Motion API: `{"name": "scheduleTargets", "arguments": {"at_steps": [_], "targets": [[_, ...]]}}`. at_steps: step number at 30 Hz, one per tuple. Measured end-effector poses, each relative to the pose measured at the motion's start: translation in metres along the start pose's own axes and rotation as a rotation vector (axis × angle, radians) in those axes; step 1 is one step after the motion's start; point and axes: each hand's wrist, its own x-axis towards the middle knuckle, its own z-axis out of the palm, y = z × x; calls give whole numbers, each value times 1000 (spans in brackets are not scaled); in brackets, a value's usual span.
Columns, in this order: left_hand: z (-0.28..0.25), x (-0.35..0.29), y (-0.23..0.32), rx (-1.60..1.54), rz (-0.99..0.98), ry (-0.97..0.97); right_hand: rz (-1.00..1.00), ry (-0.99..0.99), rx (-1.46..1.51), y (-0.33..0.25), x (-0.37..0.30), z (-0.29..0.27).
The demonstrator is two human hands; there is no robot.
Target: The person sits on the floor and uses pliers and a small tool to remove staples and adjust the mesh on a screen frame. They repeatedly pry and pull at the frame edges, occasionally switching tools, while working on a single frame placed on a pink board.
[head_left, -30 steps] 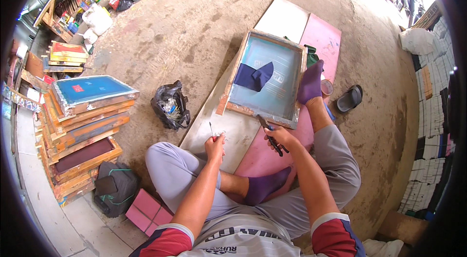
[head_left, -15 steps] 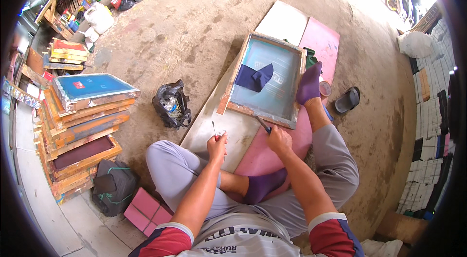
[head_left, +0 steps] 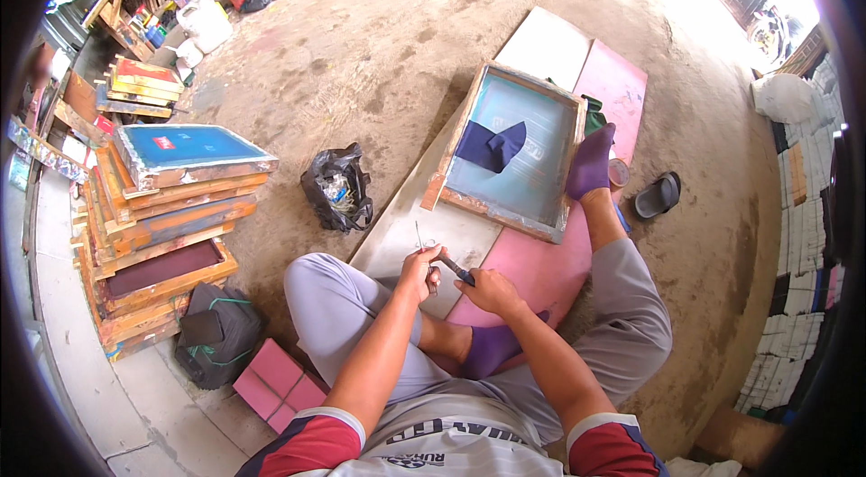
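Note:
My left hand is closed around a slim screwdriver, its thin metal shaft pointing up and away from me. A narrow dark-handled tool is gripped in my right hand; its kind is unclear. The far end of that tool reaches the fingers of my left hand. Both hands are over the white board and pink board, between my crossed legs. Just beyond lies a wooden-framed printing screen with a folded navy cloth on its mesh.
A black plastic bag stands left of the boards, near a tall stack of wooden screen frames. To the right are a grey slipper and a small round tub. A dark bundle sits by my left knee.
My hands have come together: the right moved left and nearer me, bringing its tool to the left hand's fingers. The whole view has shifted slightly.

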Motion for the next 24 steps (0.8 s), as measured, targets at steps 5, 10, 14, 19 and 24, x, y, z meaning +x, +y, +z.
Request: {"name": "scheduleTargets", "arguments": {"at_steps": [5, 10, 14, 19, 24], "targets": [[1, 7, 0, 205, 113, 262, -43, -211, 418, 36, 23, 17], [-10, 11, -4, 412, 213, 451, 157, -261, 958, 56, 30, -8], [-6, 13, -5, 410, 225, 479, 183, -252, 1057, 76, 36, -37], [-1, 9, -7, 390, 229, 466, 201, -288, 1091, 83, 40, -57], [0, 9, -9, 399, 239, 442, 218, -344, 1100, 90, 46, -65]]}}
